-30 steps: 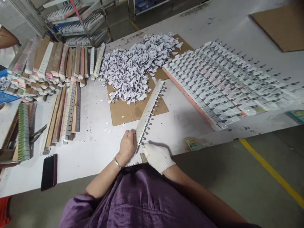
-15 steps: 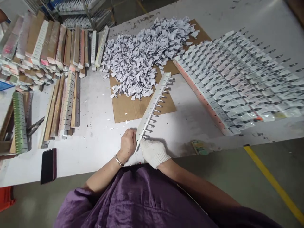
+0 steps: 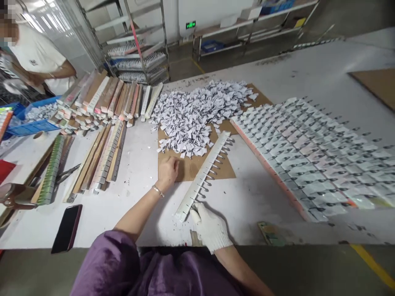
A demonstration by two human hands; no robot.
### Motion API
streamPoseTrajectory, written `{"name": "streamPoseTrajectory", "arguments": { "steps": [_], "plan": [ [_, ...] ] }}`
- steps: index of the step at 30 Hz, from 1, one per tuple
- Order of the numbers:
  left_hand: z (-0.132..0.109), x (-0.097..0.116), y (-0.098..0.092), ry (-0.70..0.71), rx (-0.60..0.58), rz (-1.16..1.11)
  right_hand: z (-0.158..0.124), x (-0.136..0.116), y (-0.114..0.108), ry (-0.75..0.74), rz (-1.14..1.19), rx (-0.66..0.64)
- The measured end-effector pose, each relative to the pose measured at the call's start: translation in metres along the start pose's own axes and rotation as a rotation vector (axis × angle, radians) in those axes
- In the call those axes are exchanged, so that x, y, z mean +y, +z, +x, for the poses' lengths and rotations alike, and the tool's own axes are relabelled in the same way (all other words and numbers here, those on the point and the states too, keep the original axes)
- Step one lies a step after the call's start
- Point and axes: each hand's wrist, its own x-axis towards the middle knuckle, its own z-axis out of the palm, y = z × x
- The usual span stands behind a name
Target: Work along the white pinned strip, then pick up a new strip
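Note:
A long white strip (image 3: 203, 174) with a row of small metal pins along one side lies slanted on the white table (image 3: 138, 181). My right hand (image 3: 210, 226), in a white knit glove, grips the strip's near end. My left hand (image 3: 168, 169), bare with a bracelet at the wrist, reaches over the brown cardboard sheet (image 3: 191, 168) toward the heap of small folded white paper pieces (image 3: 197, 111); its fingers are curled and I cannot see anything in them.
Many finished pin strips (image 3: 311, 144) lie in rows at the right. Stacks of wooden and white strips (image 3: 101, 102) stand at the left, with more strips (image 3: 101, 158) beside pliers (image 3: 66, 173). A black phone (image 3: 67, 228) lies near the front edge. A person (image 3: 33, 57) stands far left.
My left hand has let go of the strip's near end and moved forward to the cardboard by the paper heap. The camera has tilted up. My right hand still holds the strip.

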Motion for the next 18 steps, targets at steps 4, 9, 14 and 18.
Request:
{"name": "streamPoseTrajectory", "arguments": {
  "steps": [4, 9, 14, 18],
  "plan": [
    [0.045, 0.008, 0.025, -0.195, -0.077, 0.089, -0.001, 0.008, 0.016, -0.031, 0.018, 0.038],
    [0.04, 0.003, 0.027, -0.247, -0.035, -0.078, -0.01, 0.032, 0.037, -0.125, 0.137, 0.152],
    [-0.027, -0.007, -0.013, -0.264, -0.098, -0.344, -0.015, 0.031, 0.01, -0.152, 0.198, 0.209],
    [-0.098, 0.01, -0.049, -0.447, -0.274, -1.085, -0.01, -0.004, -0.022, -0.367, 0.085, 0.298]
  ]
}}
